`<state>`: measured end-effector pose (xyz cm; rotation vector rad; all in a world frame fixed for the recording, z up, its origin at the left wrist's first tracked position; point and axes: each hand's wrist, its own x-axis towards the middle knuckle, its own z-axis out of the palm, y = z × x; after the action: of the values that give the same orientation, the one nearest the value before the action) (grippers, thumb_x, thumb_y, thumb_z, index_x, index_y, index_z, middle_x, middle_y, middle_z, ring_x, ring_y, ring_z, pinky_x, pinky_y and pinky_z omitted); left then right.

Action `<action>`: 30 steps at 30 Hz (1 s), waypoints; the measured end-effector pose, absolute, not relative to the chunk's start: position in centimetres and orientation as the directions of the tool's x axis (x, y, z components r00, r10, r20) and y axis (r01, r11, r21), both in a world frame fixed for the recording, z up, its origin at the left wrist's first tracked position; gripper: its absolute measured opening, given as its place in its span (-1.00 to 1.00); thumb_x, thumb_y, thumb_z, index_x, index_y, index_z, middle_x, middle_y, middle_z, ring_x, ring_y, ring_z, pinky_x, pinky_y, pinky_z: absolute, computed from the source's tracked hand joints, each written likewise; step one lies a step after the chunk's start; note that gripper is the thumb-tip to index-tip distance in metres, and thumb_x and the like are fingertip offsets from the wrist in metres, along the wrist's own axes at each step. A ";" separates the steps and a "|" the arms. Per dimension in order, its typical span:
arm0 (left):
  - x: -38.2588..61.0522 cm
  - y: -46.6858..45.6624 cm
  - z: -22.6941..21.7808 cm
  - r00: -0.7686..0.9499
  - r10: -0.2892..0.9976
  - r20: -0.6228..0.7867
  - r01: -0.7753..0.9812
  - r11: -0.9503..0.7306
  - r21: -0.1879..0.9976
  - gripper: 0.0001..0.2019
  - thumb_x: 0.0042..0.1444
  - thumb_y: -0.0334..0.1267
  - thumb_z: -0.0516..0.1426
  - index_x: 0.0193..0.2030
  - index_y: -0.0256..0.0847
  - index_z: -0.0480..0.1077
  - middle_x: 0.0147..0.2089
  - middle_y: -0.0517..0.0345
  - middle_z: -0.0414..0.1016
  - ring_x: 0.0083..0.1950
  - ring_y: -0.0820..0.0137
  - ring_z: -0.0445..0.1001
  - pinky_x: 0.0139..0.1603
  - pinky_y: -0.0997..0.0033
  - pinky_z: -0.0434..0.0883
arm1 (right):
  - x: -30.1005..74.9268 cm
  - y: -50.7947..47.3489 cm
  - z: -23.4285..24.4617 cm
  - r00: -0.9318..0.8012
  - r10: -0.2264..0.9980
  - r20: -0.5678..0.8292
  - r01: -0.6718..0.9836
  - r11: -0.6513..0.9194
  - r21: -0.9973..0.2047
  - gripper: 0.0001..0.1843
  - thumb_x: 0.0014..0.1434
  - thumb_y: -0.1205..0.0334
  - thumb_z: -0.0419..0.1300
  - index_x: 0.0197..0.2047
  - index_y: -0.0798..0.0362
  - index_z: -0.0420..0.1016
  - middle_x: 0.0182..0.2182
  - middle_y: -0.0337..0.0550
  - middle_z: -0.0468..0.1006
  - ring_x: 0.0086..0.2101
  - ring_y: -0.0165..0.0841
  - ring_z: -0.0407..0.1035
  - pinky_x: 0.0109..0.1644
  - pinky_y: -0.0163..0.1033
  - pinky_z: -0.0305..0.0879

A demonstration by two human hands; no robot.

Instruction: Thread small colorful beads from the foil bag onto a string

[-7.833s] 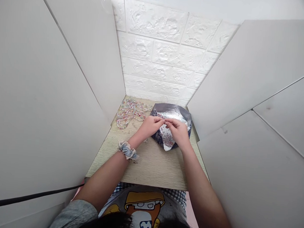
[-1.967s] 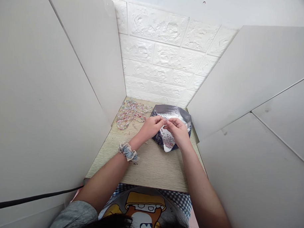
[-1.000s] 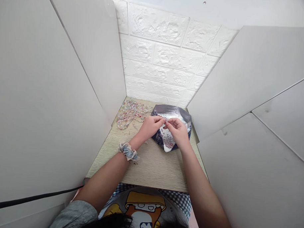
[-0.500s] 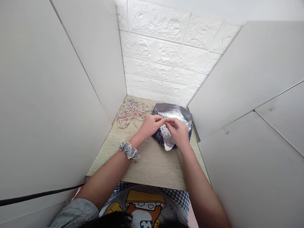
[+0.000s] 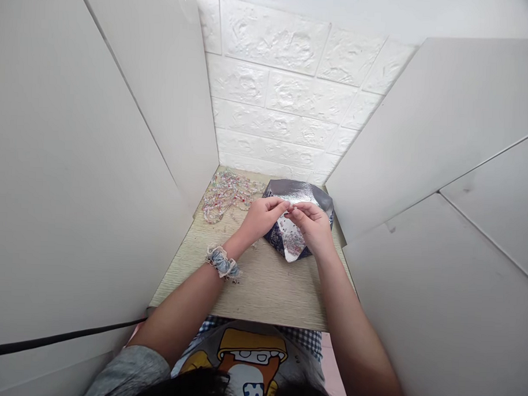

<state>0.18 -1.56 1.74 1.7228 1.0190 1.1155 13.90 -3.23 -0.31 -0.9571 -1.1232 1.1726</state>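
My left hand [image 5: 263, 217] and my right hand [image 5: 311, 224] meet fingertip to fingertip over an open bag [image 5: 274, 239], dark blue patterned outside and silver inside. Both hands are closed in a pinch. Something tiny and pale shows between the fingertips, too small to name. Inside the bag, loose small beads [image 5: 293, 240] in pink and clear tones lie on the shiny lining, partly hidden by my right hand. Left of the bag, a tangled heap of beaded strands [image 5: 227, 195] in pink, white, red and green rests on the table.
The light wood-grain table [image 5: 261, 290] is narrow, with grey-white panels [image 5: 163, 102] close on the left and right. A white brick-textured wall [image 5: 276, 94] stands behind it. A black cable [image 5: 64, 336] runs at the lower left. On my left wrist sits a blue scrunchie [image 5: 222, 262].
My right hand has turned slightly and its fingertips have shifted a little to the right. The left hand stays nearly in place. The bag and the beaded strands look unchanged.
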 end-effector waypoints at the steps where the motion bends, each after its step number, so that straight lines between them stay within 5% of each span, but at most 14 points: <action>1: 0.2 -1.7 1.8 0.272 0.918 0.288 0.178 -0.342 0.923 -0.69 0.01 -0.10 -0.01 -0.40 -0.29 0.43 -0.39 0.13 0.47 -0.33 0.46 0.36 -0.31 0.50 0.27 | 13.9 -3.2 -0.3 0.031 0.988 0.149 -0.226 0.152 -0.962 -0.75 -0.18 0.11 0.29 -0.40 -0.01 0.40 -0.44 -0.25 0.50 -0.40 -0.37 0.39 -0.16 -0.15 0.33; 14: 0.2 -2.2 2.0 0.266 0.900 0.346 0.195 -0.402 0.895 -0.67 0.03 -0.08 -0.02 -0.38 -0.30 0.44 -0.43 0.14 0.46 -0.37 0.47 0.36 -0.36 0.51 0.27 | 13.9 -3.5 -0.3 0.005 0.991 0.136 -0.352 0.129 -0.927 -0.79 -0.21 0.12 0.31 -0.45 -0.01 0.47 -0.44 -0.25 0.51 -0.37 -0.37 0.40 -0.06 -0.10 0.31; 30: 0.3 -2.0 1.6 0.251 0.903 0.350 0.199 -0.402 0.894 -0.66 0.02 -0.07 -0.01 -0.40 -0.31 0.44 -0.45 0.13 0.45 -0.40 0.49 0.34 -0.39 0.54 0.26 | 13.7 -3.3 -0.5 -0.027 0.983 0.180 -0.427 0.152 -0.891 -0.85 -0.13 0.25 0.28 -0.42 0.02 0.41 -0.47 -0.30 0.48 -0.40 -0.47 0.39 -0.21 -0.32 0.35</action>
<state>0.27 -2.01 1.61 1.7773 1.0129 1.1931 13.66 -3.31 -0.51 -0.7320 -1.0040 1.3062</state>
